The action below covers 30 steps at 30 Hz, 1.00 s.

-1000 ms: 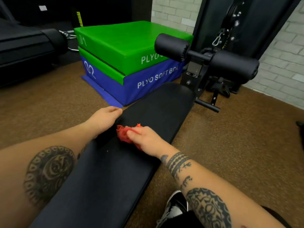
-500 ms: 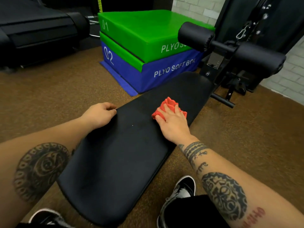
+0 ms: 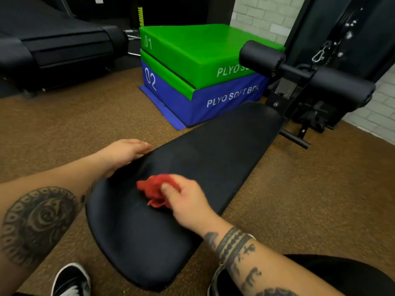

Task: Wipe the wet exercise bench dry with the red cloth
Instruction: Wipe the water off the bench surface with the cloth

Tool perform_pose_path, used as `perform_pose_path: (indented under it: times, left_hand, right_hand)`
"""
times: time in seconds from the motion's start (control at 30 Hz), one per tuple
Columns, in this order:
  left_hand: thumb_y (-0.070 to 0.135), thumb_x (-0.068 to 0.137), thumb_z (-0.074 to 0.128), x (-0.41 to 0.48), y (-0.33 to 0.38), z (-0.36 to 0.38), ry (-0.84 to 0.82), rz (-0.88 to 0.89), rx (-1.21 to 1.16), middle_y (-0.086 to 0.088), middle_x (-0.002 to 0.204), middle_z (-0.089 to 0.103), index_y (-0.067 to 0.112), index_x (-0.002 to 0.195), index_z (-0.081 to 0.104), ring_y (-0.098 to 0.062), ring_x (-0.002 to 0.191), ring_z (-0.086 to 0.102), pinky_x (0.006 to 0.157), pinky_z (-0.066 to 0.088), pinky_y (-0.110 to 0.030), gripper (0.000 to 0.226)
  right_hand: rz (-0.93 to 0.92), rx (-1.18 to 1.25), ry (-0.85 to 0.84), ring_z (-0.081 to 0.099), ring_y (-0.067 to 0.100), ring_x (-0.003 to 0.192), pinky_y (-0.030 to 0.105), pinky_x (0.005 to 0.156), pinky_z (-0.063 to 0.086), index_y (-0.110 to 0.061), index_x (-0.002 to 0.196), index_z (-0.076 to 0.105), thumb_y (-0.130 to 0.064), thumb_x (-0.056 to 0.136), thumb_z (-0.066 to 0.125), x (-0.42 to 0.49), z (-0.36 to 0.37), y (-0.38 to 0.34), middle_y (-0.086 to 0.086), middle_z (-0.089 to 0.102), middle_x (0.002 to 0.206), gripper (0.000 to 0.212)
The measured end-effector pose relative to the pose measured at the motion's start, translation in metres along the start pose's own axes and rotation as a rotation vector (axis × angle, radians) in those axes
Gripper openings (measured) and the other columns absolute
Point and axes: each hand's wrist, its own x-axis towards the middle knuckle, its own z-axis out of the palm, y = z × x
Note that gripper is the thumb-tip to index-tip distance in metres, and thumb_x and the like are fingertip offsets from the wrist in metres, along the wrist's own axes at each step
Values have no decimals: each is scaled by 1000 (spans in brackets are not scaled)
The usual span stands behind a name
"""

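A black padded exercise bench (image 3: 213,159) runs from the lower middle up to the right. My right hand (image 3: 188,201) grips a bunched red cloth (image 3: 155,189) and holds it down on the pad near its middle, toward the near end. My left hand (image 3: 124,153) rests on the bench's left edge with its fingers fairly straight, and holds nothing. I see no water on the dark pad.
Two black foam rollers (image 3: 263,55) on a metal frame stand at the bench's far end. A stacked green and blue plyo box (image 3: 198,75) sits behind on the brown floor. A black machine (image 3: 53,43) is at far left. My shoes (image 3: 71,280) are below.
My right hand has pulled the cloth back along the pad toward me and to the left, after a push toward the far end. My left hand stays on the left edge.
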Motion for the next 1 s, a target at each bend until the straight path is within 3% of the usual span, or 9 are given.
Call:
perform_pose_path:
  times: [0.07, 0.13, 0.23, 0.33, 0.4, 0.5, 0.67, 0.73, 1.0]
  left_hand:
    - [28, 101, 54, -7, -7, -6, -1, 4, 43, 3, 116, 70, 25, 113, 70, -14, 102, 66, 78, 48, -25, 20]
    - [29, 99, 58, -14, -14, -11, -4, 5, 202, 4, 119, 68, 28, 123, 67, -15, 109, 64, 90, 45, -26, 26]
    - [39, 99, 56, -22, -27, -15, -35, 7, 440, 7, 130, 60, 34, 139, 54, -16, 121, 56, 105, 37, -27, 41]
    - [39, 100, 54, -25, -33, -17, -11, 40, 439, 8, 129, 61, 34, 139, 54, -16, 122, 56, 107, 37, -28, 40]
    - [30, 99, 57, -23, -37, -21, 24, 42, 363, 6, 124, 66, 32, 133, 61, -16, 114, 62, 105, 42, -31, 34]
    - [18, 99, 56, -21, -38, -26, 9, -44, 120, -4, 114, 72, 23, 120, 70, -21, 104, 68, 99, 50, -35, 26]
    - [50, 101, 42, -11, -38, -37, -34, -198, -349, -15, 124, 67, 8, 127, 55, -30, 118, 61, 100, 45, -39, 51]
    - [61, 97, 40, -2, -40, -44, -6, -199, -453, -13, 128, 64, 12, 133, 47, -31, 117, 60, 99, 45, -43, 61]
    - [65, 97, 31, 6, -26, -46, -82, -109, -178, 6, 133, 61, 26, 133, 56, -20, 123, 55, 111, 32, -50, 58]
  right_hand:
    - [81, 341, 216, 73, 17, 100, 30, 74, 60, 0, 114, 61, -1, 103, 43, 22, -14, -5, 19, 69, 110, 21]
    - [66, 376, 433, 72, 25, 100, 44, 79, 60, -17, 104, 64, -11, 104, 46, 54, -44, 0, 14, 72, 109, 20]
    - [35, -256, 541, 65, 19, 113, 54, 97, 52, -40, 108, 68, -50, 94, 47, 97, -89, 17, -1, 69, 120, 27]
    - [123, -986, 301, 33, 32, 141, 61, 113, 28, -38, 132, 55, -54, 98, 32, 127, -107, 33, 1, 45, 147, 44]
    - [216, -1165, 234, 15, 37, 149, 56, 120, 15, -29, 146, 44, -58, 99, 29, 141, -98, 42, 5, 28, 160, 57]
    - [136, -1272, 248, 23, 37, 147, 47, 122, 12, -11, 138, 54, -59, 93, 16, 158, -88, 53, 15, 41, 153, 76]
    - [-200, -1163, -11, 49, 37, 129, 39, 114, 27, -11, 105, 73, -32, 99, 46, 153, -45, 40, 13, 67, 120, 36]
    - [-321, -1104, -116, 48, 33, 133, 37, 117, 26, -11, 110, 73, -31, 97, 52, 136, -10, 36, 11, 67, 126, 32]
    - [-591, -793, -493, 40, 32, 141, 39, 121, 23, -7, 118, 72, -23, 90, 71, 17, 85, 13, 12, 62, 136, 33]
